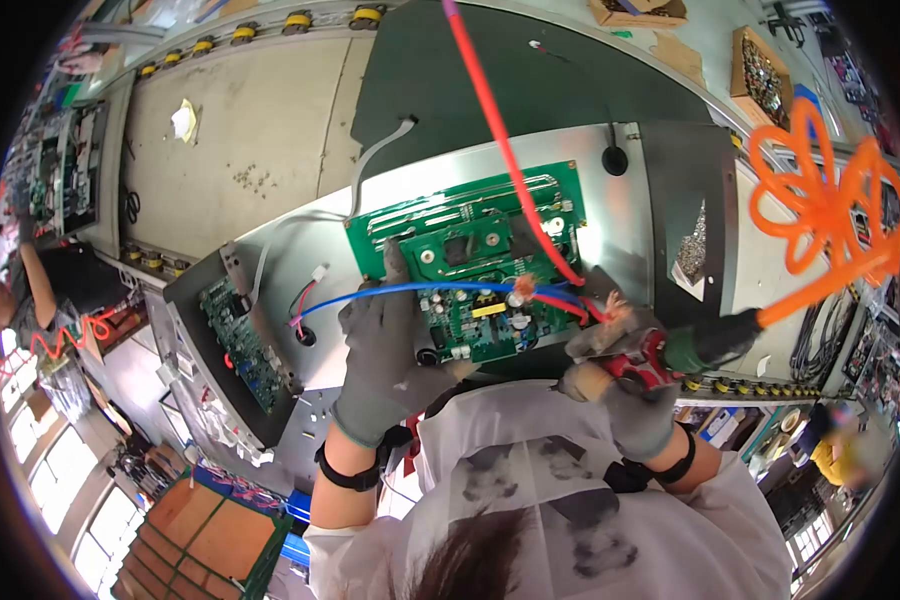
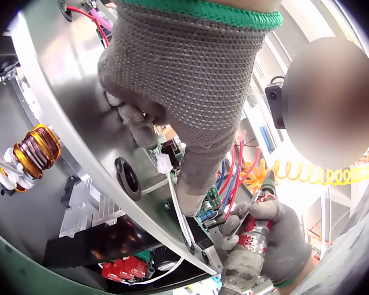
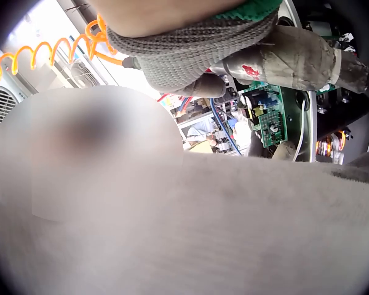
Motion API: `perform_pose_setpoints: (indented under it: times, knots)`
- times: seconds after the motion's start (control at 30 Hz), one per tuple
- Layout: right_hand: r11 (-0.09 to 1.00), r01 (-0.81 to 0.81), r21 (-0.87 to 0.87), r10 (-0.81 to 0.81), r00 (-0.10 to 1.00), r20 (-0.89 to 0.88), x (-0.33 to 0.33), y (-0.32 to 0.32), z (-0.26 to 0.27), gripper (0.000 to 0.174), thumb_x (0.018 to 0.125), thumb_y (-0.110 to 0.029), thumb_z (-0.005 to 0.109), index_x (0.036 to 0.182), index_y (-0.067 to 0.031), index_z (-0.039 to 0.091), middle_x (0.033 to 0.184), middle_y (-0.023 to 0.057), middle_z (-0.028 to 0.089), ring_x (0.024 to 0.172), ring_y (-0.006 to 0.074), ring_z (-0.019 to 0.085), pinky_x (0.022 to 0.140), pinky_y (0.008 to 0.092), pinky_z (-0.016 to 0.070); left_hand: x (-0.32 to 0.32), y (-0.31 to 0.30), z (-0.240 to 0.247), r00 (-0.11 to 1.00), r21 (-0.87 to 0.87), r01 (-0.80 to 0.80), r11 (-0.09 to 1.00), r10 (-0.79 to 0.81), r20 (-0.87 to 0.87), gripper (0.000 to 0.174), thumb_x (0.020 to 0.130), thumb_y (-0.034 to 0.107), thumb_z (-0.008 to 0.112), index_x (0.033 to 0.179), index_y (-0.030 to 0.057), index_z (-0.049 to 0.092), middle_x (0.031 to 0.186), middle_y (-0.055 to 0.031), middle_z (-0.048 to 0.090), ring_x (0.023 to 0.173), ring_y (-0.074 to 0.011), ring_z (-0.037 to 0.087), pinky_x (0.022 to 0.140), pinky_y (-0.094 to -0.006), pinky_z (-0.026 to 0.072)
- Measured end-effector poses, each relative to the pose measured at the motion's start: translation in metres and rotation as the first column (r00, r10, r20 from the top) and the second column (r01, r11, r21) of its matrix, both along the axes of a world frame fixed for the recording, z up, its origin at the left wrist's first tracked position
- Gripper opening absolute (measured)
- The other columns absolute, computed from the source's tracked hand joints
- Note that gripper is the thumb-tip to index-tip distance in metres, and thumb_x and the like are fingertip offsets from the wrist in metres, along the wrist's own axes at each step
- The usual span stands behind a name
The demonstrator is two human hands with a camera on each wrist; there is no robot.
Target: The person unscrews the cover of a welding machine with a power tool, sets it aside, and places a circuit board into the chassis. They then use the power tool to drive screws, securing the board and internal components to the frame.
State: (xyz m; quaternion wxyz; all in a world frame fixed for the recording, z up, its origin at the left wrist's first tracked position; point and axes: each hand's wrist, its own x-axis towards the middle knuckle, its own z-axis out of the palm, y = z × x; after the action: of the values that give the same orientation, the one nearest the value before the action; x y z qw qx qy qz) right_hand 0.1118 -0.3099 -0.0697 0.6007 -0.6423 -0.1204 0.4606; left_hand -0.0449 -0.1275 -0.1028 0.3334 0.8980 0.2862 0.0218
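Note:
A green circuit board (image 1: 530, 190) lies in a metal chassis (image 1: 320, 245). My gloved left hand (image 1: 380, 355) rests at its near left corner, with the index finger stretched onto the board and the thumb along the near edge. In the left wrist view other fingers of that hand bend inward. My gloved right hand (image 1: 635, 415) grips a red and grey power screwdriver (image 1: 640, 362) near the board's right side. Red wires (image 1: 510, 150) and a blue wire (image 1: 400, 287) cross over the board, their frayed copper ends close to the right hand. The blue wire passes over the left hand.
An orange coiled hose (image 1: 820, 285) runs to the screwdriver from the right. A smaller circuit board (image 1: 240, 340) sits at the chassis's left end. A white connector (image 1: 319, 272) lies near a grommet hole. A box of small parts (image 1: 760, 75) stands far right.

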Motion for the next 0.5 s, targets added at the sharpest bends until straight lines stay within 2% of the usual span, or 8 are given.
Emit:
perform_pose_setpoints:
  times: [0.07, 0.13, 0.2, 0.27, 0.33, 0.4, 0.47, 0.5]
  knots:
    - [0.992, 0.118, -0.054, -0.123, 0.986, -0.112, 0.001, -0.005, 0.012, 0.036, 0.071, 0.014, 0.061, 0.100, -0.0025, 0.047, 0.098, 0.0082, 0.054, 0.094, 0.0190, 0.059, 0.079, 0.0316, 0.0491, 0.001, 0.000, 0.005, 1.000, 0.008, -0.002, 1.000, 0.002, -0.026, 0.121, 0.053, 0.046, 0.082, 0.139, -0.0130, 0.020, 0.107, -0.0196, 0.056, 0.096, -0.0350, 0.055, 0.082, -0.0416, 0.0396]
    - [0.998, 0.012, -0.057, -0.014, 0.999, -0.041, 0.012, -0.012, 0.019, 0.032, 0.072, 0.010, 0.064, 0.097, -0.0038, 0.048, 0.097, 0.0096, 0.053, 0.095, 0.0220, 0.060, 0.074, 0.0310, 0.0516, -0.001, 0.000, 0.005, 0.999, 0.005, -0.027, 1.000, 0.027, 0.020, 0.124, 0.051, 0.049, 0.081, 0.139, -0.0117, 0.019, 0.106, -0.0196, 0.056, 0.096, -0.0346, 0.054, 0.082, -0.0423, 0.0390]
    - [0.972, -0.078, 0.220, 0.053, 0.992, 0.116, 0.017, -0.015, 0.026, 0.030, 0.074, 0.013, 0.053, 0.095, -0.0054, 0.043, 0.103, 0.0178, 0.055, 0.068, 0.0189, 0.056, 0.055, 0.0330, 0.0479, -0.004, -0.001, 0.009, 0.999, -0.008, -0.043, 0.999, 0.042, -0.033, 0.127, 0.048, 0.052, 0.081, 0.140, -0.0099, 0.020, 0.105, -0.0184, 0.057, 0.098, -0.0338, 0.054, 0.082, -0.0421, 0.0382]
    - [0.889, -0.030, 0.458, 0.032, 0.999, 0.004, 0.021, 0.000, 0.040, 0.027, 0.074, 0.007, 0.061, 0.095, -0.0028, 0.045, 0.133, 0.0246, 0.040, 0.073, 0.0196, 0.056, 0.055, 0.0303, 0.0510, -0.006, -0.003, 0.011, 0.995, -0.052, -0.101, 0.994, 0.100, -0.006, 0.128, 0.045, 0.055, 0.081, 0.140, -0.0087, 0.022, 0.102, -0.0167, 0.057, 0.096, -0.0324, 0.053, 0.082, -0.0420, 0.0375]
    - [0.865, 0.046, 0.499, -0.010, 0.997, -0.074, 0.027, -0.005, 0.054, 0.027, 0.075, 0.001, 0.065, 0.094, -0.0018, 0.046, 0.134, 0.0244, 0.039, 0.076, 0.0191, 0.055, 0.055, 0.0324, 0.0511, -0.009, -0.004, 0.018, 0.984, -0.089, -0.178, 0.980, 0.174, -0.047, 0.129, 0.043, 0.056, 0.081, 0.139, -0.0085, 0.023, 0.099, -0.0147, 0.058, 0.093, -0.0305, 0.054, 0.082, -0.0412, 0.0374]
    - [0.899, -0.069, 0.433, 0.026, 0.994, 0.105, 0.048, -0.017, 0.074, 0.024, 0.078, -0.004, 0.064, 0.093, -0.0031, 0.045, 0.129, 0.0229, 0.042, 0.078, 0.0185, 0.053, 0.055, 0.0344, 0.0501, -0.012, -0.005, 0.017, 0.982, -0.045, -0.183, 0.982, 0.181, -0.043, 0.130, 0.042, 0.058, 0.081, 0.139, -0.0084, 0.024, 0.096, -0.0144, 0.057, 0.090, -0.0298, 0.053, 0.081, -0.0422, 0.0386]
    - [0.886, -0.004, 0.464, 0.014, 1.000, -0.018, 0.052, -0.010, 0.095, 0.031, 0.077, -0.008, 0.064, 0.096, -0.0071, 0.040, 0.106, 0.0146, 0.050, 0.082, 0.0191, 0.048, 0.061, 0.0339, 0.0458, -0.013, -0.005, 0.013, 0.982, 0.044, -0.178, 0.983, 0.175, 0.065, 0.137, 0.037, 0.064, 0.080, 0.142, -0.0027, 0.023, 0.092, -0.0119, 0.054, 0.087, -0.0307, 0.049, 0.079, -0.0434, 0.0396]
    - [0.896, -0.009, 0.443, -0.021, 0.998, 0.063, 0.059, -0.015, 0.101, 0.033, 0.076, -0.009, 0.064, 0.097, -0.0077, 0.040, 0.102, 0.0120, 0.048, 0.081, 0.0190, 0.046, 0.065, 0.0341, 0.0438, -0.009, -0.006, 0.015, 0.980, 0.079, -0.187, 0.979, 0.181, 0.080, 0.138, 0.036, 0.069, 0.077, 0.142, -0.0024, 0.024, 0.093, -0.0140, 0.054, 0.089, -0.0325, 0.049, 0.080, -0.0451, 0.0393]
